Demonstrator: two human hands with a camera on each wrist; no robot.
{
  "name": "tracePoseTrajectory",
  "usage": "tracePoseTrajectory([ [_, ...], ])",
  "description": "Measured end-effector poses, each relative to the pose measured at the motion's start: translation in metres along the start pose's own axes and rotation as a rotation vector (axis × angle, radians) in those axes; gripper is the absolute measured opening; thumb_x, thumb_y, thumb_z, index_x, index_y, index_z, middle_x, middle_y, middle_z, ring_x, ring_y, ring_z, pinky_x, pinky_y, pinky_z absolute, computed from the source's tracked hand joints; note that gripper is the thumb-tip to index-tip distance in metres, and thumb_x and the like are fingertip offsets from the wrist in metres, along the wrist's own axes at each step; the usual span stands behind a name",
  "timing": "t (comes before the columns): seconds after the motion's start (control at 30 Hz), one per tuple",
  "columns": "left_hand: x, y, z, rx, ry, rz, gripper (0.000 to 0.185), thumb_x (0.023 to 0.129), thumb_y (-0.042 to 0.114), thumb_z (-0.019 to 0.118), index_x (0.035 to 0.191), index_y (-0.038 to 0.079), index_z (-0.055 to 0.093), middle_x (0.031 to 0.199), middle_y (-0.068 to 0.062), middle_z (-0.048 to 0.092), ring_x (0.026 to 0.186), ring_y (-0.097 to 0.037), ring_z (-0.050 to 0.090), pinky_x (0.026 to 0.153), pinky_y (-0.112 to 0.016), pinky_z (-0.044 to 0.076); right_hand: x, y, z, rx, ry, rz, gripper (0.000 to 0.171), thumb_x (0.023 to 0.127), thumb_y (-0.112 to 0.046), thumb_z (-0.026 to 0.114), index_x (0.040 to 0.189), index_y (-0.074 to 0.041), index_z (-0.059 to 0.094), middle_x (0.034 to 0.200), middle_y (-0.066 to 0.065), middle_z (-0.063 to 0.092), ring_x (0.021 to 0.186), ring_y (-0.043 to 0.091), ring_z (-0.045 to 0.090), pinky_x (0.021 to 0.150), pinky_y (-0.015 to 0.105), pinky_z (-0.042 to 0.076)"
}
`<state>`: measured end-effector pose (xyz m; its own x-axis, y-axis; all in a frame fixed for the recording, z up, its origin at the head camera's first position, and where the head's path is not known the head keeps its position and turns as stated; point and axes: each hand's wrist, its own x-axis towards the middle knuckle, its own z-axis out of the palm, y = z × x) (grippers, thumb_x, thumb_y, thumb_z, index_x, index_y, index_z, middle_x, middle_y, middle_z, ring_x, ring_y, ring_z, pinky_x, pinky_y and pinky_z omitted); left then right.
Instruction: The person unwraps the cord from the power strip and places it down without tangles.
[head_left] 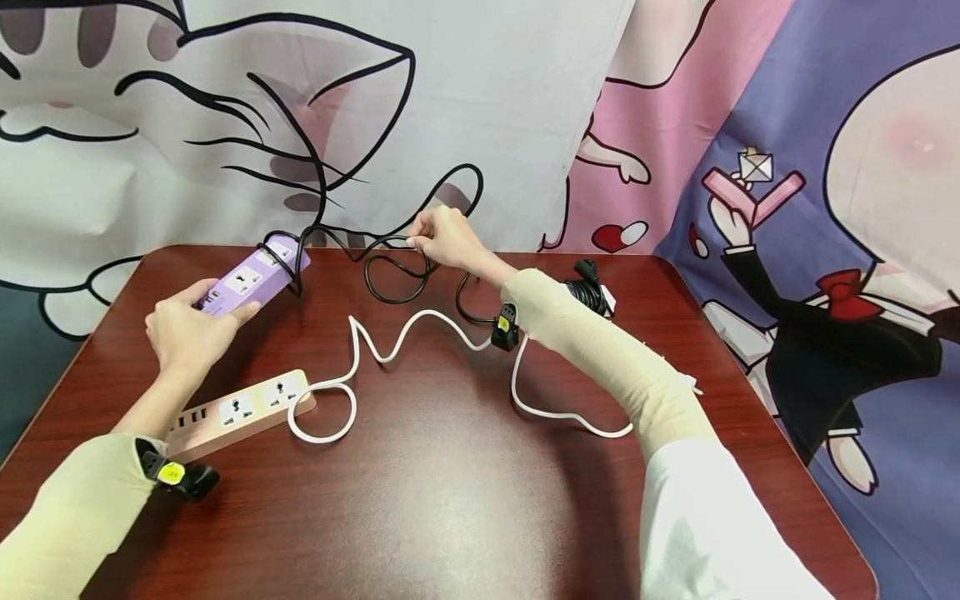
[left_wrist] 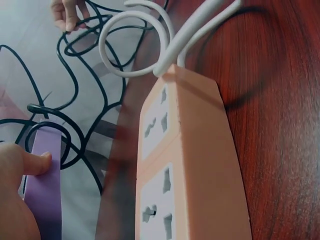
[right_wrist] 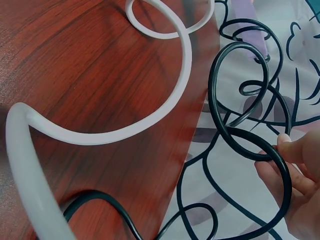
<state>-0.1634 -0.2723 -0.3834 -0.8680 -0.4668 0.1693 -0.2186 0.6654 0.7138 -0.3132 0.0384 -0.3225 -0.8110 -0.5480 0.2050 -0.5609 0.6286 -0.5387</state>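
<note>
Nearest to the camera, at lower left: cream sleeve with small black wrist camera strapped on. Just beyond: left hand, gripping the purple power strip across its width, with thumb on one edge and fingers on the other. Cannot tell whether touching the bench or lifted above. Around far end of this strip: loose loops of black cord. Nearer, on the bench: peach power strip, not held, with loop of white cord over its right end and the rest wandering loosely rightward.

At the middle, further back: right hand, pinching the black cord between thumb and fingertips, close to several loose loops. Past the right forearm: black bundle, lying on the bench. Cannot tell if joined to the same cord. Beside the right sleeve: small white piece, perhaps a plug.

Seems to be midway in the sorting of the black cord: at right, one bundle already gathered. Left to do, probably: clearing the loops from the purple strip and ordering the loose length. White cord also loose, apparently not yet arranged.
</note>
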Motion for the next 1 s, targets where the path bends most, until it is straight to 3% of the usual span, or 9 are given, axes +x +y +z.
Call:
tracePoseTrajectory([
  [0.43, -0.01, 0.011, -0.003, -0.053, -0.012, -0.034, 0.065, 0.077, 0.041, 0.076, 0.132, 0.012, 0.058, 0.124, -0.027, 0.06, 0.115, -0.04, 0.043, 0.096, -0.05, 0.025, 0.011, -0.003, 0.004, -0.089, 0.037, 0.129, 0.011, 0.088, -0.019, 0.068, 0.086, -0.01, 0.074, 0.082, 0.003, 0.075, 0.07, 0.013, 0.066, 0.071, 0.025, 0.049],
  [0.77, -0.017, 0.017, -0.007, -0.046, -0.083, -0.069, 0.069, 0.078, 0.048, 0.074, 0.135, 0.015, 0.056, 0.131, -0.025, 0.057, 0.123, -0.038, 0.036, 0.09, -0.046, 0.026, 0.019, -0.005, 0.004, -0.131, 0.078, 0.171, 0.011, 0.086, -0.019, 0.069, 0.086, -0.01, 0.075, 0.085, 0.002, 0.076, 0.076, 0.015, 0.068, 0.086, 0.032, 0.049],
  [1.0, -0.019, 0.019, -0.01, -0.027, -0.147, -0.018, 0.071, 0.077, 0.051, 0.074, 0.135, 0.015, 0.056, 0.128, -0.025, 0.058, 0.119, -0.039, 0.043, 0.08, -0.041, 0.031, 0.024, -0.006, 0.007, -0.126, 0.076, 0.198, 0.014, 0.088, -0.022, 0.068, 0.089, -0.011, 0.076, 0.087, 0.003, 0.076, 0.081, 0.017, 0.068, 0.099, 0.038, 0.044],
])
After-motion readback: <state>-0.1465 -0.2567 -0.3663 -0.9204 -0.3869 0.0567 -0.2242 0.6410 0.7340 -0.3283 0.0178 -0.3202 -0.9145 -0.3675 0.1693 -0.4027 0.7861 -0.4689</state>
